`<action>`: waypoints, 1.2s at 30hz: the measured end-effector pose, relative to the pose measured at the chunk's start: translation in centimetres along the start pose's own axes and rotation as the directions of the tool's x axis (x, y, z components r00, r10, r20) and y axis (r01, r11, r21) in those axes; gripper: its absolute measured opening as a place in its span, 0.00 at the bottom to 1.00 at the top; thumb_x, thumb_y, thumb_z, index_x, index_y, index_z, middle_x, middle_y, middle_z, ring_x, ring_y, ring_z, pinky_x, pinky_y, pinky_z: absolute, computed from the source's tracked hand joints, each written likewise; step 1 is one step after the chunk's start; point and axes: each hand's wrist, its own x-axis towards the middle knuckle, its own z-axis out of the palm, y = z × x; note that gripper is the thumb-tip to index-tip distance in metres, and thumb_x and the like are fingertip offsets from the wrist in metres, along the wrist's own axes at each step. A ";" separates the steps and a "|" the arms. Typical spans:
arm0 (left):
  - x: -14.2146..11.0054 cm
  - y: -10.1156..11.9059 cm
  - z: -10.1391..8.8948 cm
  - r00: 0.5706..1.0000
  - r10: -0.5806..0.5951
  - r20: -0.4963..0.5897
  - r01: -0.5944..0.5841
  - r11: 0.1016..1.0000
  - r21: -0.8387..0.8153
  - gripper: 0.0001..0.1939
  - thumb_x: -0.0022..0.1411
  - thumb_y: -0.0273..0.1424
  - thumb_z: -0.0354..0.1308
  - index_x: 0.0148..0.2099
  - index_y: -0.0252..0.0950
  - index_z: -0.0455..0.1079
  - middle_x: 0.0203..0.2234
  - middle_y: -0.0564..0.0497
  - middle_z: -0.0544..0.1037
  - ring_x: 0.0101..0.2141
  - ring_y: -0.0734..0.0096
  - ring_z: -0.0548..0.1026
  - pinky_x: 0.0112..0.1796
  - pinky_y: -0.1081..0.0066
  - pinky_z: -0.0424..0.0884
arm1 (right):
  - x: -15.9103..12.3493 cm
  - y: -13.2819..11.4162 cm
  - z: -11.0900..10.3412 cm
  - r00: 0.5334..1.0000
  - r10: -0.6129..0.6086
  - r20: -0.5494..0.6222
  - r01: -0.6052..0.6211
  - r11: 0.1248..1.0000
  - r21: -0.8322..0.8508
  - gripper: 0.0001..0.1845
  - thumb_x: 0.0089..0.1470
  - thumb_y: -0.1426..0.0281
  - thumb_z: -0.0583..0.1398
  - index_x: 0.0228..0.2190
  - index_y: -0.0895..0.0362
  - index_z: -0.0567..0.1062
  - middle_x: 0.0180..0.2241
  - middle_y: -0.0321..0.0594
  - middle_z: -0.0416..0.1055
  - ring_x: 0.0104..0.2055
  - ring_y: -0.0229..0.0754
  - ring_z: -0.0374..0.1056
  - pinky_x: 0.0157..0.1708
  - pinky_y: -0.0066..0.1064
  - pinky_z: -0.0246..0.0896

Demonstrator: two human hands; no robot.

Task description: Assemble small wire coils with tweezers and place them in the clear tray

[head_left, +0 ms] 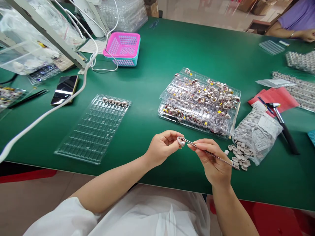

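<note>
My left hand [161, 147] pinches a small whitish ring-shaped plastic part [181, 141] between thumb and fingers, above the near side of the green table. In my right hand [215, 160] is a slim pair of metal tweezers [211, 153], its tip at the part's opening. What the tip touches inside is too small to make out. To the left lies a clear compartment tray [91, 134] with several similar parts [114, 102] in its far row. Beyond my hands, stacked clear trays [163, 110] carry many wired parts with yellow bits [214, 95].
Right of the stack, a plastic bag [258, 131] spills small grey-white pieces [241, 157] beside a black-handled hammer [286, 134] and red sheets [287, 98]. A phone [65, 90], a white cable [49, 113] and a pink basket [123, 46] are on the left. Another person's arm [283, 31] rests far right.
</note>
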 end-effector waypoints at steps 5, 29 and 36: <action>-0.1 -0.3 -0.2 0.999 0.030 0.011 -0.031 0.997 0.071 0.10 0.55 0.33 0.64 0.38 0.33 0.74 0.27 0.48 0.79 0.28 0.70 0.77 0.32 0.72 0.74 | 0.2 0.2 -0.1 0.999 0.053 0.009 -0.053 0.995 0.081 0.13 0.58 0.76 0.60 0.41 0.49 0.78 0.42 0.40 0.71 0.41 0.44 0.76 0.45 0.42 0.77; -0.4 0.0 -0.3 0.854 0.494 0.165 -0.491 0.659 0.570 0.09 0.57 0.22 0.56 0.39 0.34 0.75 0.25 0.51 0.80 0.26 0.74 0.74 0.33 0.74 0.72 | 0.8 0.7 -0.8 0.985 0.163 0.052 -0.171 0.951 0.259 0.09 0.58 0.74 0.61 0.39 0.51 0.79 0.38 0.40 0.75 0.36 0.43 0.77 0.38 0.37 0.77; -0.4 0.1 -0.2 0.868 0.455 0.199 -0.482 0.671 0.564 0.09 0.57 0.22 0.54 0.38 0.34 0.74 0.25 0.51 0.79 0.25 0.75 0.74 0.31 0.75 0.72 | 1.3 1.0 -1.5 0.955 0.267 0.125 -0.294 0.901 0.318 0.05 0.58 0.70 0.62 0.37 0.51 0.79 0.36 0.39 0.75 0.31 0.39 0.74 0.34 0.34 0.73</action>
